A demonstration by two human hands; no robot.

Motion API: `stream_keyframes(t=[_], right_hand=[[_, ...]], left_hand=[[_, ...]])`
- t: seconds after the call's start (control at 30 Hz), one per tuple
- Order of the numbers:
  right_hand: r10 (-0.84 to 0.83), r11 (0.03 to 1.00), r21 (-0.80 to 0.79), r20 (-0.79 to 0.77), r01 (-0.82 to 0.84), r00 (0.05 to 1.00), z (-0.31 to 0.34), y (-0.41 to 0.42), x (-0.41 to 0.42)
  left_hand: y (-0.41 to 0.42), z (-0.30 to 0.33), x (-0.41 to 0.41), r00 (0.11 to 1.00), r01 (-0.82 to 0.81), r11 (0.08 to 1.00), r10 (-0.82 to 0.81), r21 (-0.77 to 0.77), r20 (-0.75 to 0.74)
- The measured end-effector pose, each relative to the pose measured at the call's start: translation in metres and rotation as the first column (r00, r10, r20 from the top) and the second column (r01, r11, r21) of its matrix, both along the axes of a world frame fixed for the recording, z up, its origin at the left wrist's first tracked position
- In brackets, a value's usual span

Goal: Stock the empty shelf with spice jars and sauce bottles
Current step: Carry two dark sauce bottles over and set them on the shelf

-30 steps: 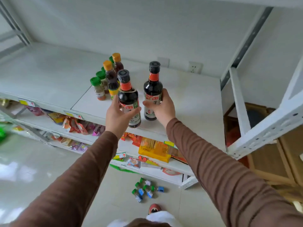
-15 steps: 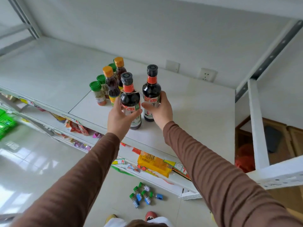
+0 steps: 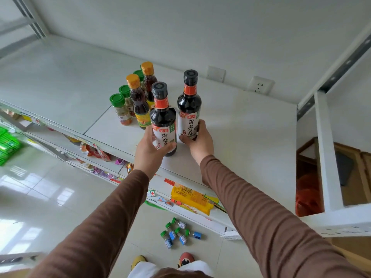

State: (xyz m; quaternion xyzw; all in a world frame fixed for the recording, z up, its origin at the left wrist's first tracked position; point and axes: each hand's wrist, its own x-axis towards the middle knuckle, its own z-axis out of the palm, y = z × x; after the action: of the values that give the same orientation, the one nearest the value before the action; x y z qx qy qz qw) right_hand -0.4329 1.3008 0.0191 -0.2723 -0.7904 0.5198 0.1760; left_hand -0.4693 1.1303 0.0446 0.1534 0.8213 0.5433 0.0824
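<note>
Two dark sauce bottles with black caps and white labels stand on the white top shelf [image 3: 241,137]. My left hand [image 3: 149,152] grips the nearer sauce bottle [image 3: 163,121] low on its label. My right hand [image 3: 197,142] holds the farther sauce bottle [image 3: 189,105] at its base. To their left stand two orange-capped bottles [image 3: 138,101] and several green-capped spice jars [image 3: 120,109], upright in a tight group.
Several small green-capped jars with blue labels [image 3: 176,233] lie on the tiled floor below. Lower shelves hold snack packets and a yellow package [image 3: 190,198]. A green basket [image 3: 8,145] sits at the left. A white shelf upright [image 3: 329,157] rises on the right, wooden crates behind it.
Both hands have stayed on the two sauce bottles, which sit a little deeper on the shelf. The view has shifted slightly.
</note>
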Motion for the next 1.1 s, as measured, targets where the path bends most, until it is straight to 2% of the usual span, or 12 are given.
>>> stream_keyframes(t=[0.17,0.43,0.53,0.67,0.73,0.83,0.97,1.1], right_hand=[[-0.048,0.998,0.036,-0.018,0.048,0.999,0.009,0.011,-0.031],[-0.035,0.997,0.075,-0.007,0.036,0.999,0.01,0.022,-0.061],[-0.012,1.0,0.005,-0.007,0.012,1.0,0.011,0.022,-0.055],[-0.079,0.982,-0.177,-0.052,0.068,0.996,0.012,0.007,-0.025],[-0.037,0.981,-0.191,-0.055,0.026,0.998,0.006,-0.008,-0.003],[0.059,0.951,-0.299,-0.068,-0.077,0.996,0.003,-0.034,0.028],[0.173,0.919,-0.342,-0.104,-0.199,0.979,0.001,-0.056,0.042],[0.165,0.919,-0.345,-0.103,-0.19,0.981,0.002,-0.058,0.039]], left_hand=[[0.001,0.002,0.0,1.0,0.002,1.0,-0.002,-0.009,0.012],[0.001,0.0,-0.002,1.0,0.011,0.999,-0.012,0.034,0.027],[0.0,0.001,-0.001,0.998,0.028,0.998,-0.031,0.059,0.05],[-0.008,-0.003,0.011,0.983,0.056,0.972,-0.094,0.23,0.156],[-0.013,-0.006,0.021,0.977,0.059,0.961,-0.111,0.271,0.183],[-0.019,-0.009,0.033,0.97,0.057,0.949,-0.125,0.309,0.207],[-0.02,-0.008,0.035,0.965,0.105,0.939,-0.175,0.327,0.194],[-0.016,-0.004,0.026,0.958,0.15,0.929,-0.22,0.337,0.182]])
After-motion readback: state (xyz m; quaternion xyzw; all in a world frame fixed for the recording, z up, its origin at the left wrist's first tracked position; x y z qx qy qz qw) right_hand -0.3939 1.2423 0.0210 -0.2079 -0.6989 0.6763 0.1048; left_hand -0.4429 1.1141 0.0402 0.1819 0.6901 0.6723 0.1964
